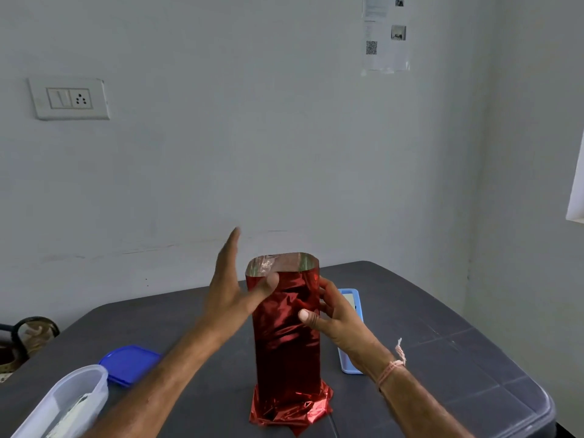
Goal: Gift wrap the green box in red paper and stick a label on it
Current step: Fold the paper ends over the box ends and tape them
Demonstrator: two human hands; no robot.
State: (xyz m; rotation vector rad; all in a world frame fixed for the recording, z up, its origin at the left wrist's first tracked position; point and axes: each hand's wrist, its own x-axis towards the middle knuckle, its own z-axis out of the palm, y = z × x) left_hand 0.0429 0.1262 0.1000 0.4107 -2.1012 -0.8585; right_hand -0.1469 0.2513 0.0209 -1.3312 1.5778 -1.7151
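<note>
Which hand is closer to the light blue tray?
Right. The right hand holds the red-wrapped box just in front of the light blue tray; the left hand is across the box, thumb touching it.

The tall red paper wrap [287,336] stands upright mid-table, with the left hand [230,289] and right hand [335,314] closing off both its sides. A blue lid [131,363] and a clear tub [72,403] crowd the near left. A light blue tray [347,361] lies just right of the wrap, and beyond it the table [442,358] is open.
</note>
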